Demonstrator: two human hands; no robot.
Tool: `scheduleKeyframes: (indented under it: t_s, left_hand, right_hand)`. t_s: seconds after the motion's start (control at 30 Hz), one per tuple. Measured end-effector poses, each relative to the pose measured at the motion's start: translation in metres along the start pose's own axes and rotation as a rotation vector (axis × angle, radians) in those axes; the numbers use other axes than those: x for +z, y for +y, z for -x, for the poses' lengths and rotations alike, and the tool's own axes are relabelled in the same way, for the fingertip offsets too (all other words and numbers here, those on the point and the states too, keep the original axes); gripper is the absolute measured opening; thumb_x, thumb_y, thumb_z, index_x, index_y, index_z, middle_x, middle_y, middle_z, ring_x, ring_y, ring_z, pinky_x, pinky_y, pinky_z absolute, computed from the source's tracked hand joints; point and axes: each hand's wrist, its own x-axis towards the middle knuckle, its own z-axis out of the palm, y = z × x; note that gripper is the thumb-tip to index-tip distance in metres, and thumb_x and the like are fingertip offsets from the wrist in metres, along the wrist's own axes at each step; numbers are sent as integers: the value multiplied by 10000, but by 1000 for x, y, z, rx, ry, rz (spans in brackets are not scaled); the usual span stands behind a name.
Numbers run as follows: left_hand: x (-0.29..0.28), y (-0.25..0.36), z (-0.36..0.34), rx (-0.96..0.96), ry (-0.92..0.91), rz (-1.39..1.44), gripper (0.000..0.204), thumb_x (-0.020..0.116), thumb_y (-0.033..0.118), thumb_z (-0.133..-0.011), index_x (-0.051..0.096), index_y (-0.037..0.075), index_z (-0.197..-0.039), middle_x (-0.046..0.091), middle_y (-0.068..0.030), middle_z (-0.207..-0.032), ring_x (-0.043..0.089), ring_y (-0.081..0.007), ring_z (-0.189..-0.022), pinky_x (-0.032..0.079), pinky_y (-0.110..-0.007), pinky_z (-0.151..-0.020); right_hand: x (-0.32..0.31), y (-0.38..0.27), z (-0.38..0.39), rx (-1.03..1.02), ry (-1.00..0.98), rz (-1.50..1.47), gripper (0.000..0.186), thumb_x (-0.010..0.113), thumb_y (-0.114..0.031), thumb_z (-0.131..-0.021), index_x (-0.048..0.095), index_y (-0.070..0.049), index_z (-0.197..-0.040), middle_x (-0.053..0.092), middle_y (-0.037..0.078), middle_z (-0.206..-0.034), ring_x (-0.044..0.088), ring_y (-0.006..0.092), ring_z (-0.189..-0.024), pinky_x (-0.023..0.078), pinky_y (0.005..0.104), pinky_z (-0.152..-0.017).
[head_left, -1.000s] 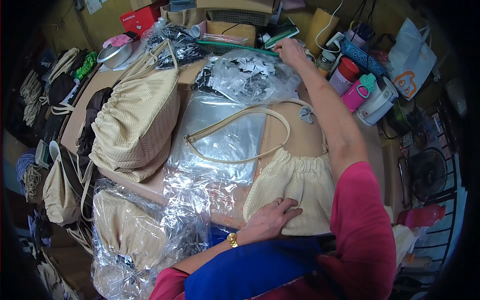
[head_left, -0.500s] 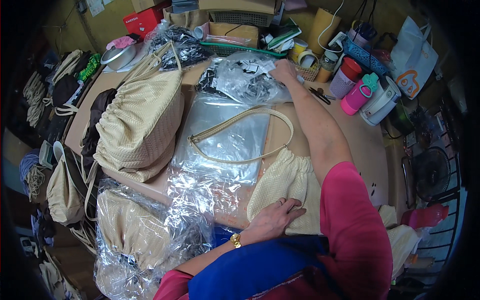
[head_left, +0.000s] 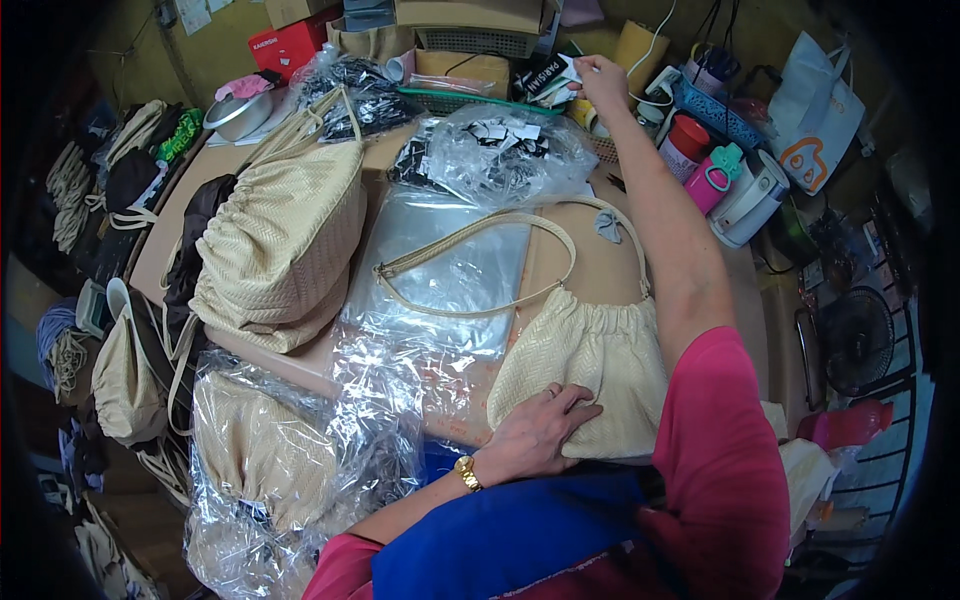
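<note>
My right hand [head_left: 602, 88] is raised at the back of the table, its fingers pinching a small black tag with white lettering [head_left: 562, 72]. My left hand [head_left: 540, 428] lies on a cream woven-textured drawstring bag [head_left: 610, 370], fingers apart and slightly bent; its thumb is hidden. The bag lies in front of me with its gathered top pointing away. Its long cream strap [head_left: 480, 228] loops out over a stack of clear plastic sleeves [head_left: 450, 260].
A larger cream drawstring bag [head_left: 285, 245] stands at left. Nearer lies a plastic-wrapped cream bag [head_left: 265, 450]. A clear bag of black-and-white tags [head_left: 500, 145] sits at the back. Toward the right stand a pink bottle [head_left: 710, 180], a red-lidded tumbler [head_left: 682, 145] and a white appliance [head_left: 752, 200].
My right hand has moved from the clear bag of tags farther back and slightly right, and a tag shows in its fingers. My left hand stays on the cream bag.
</note>
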Motion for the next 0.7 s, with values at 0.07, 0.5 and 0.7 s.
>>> scheduleKeyframes:
  t_s: [0.07,0.5,0.7]
  left_hand:
    - [-8,2,0,42,-9,63,709,804,364,-758,553,126,-1377,545,-64,-1306,588,-274,-1104,516,-371,-934]
    - [-118,-35,-90,-104,245,1780,648,611,347,-993,311,74,-1499,558,-163,-1380,640,-231,-1140,555,-328,-928]
    - [-76,-7,-110,-103,215,1609,307,639,100,-969,611,-2,-1258,692,-129,-1183,674,-192,-1096,559,-305,-956]
  right_hand:
    - [-3,-1,5,37,-84,-141,246,684,-270,-933,737,-47,-1023,741,59,-909,706,116,-769,543,260,-660]
    - [-135,-43,224,124,-539,-728,181,598,-208,-1002,624,-41,-1066,703,150,-1130,696,187,-985,561,290,-791]
    - [-186,-10,298,250,-479,-816,163,642,-195,-975,638,-45,-1039,712,166,-1098,703,191,-959,584,312,-788]
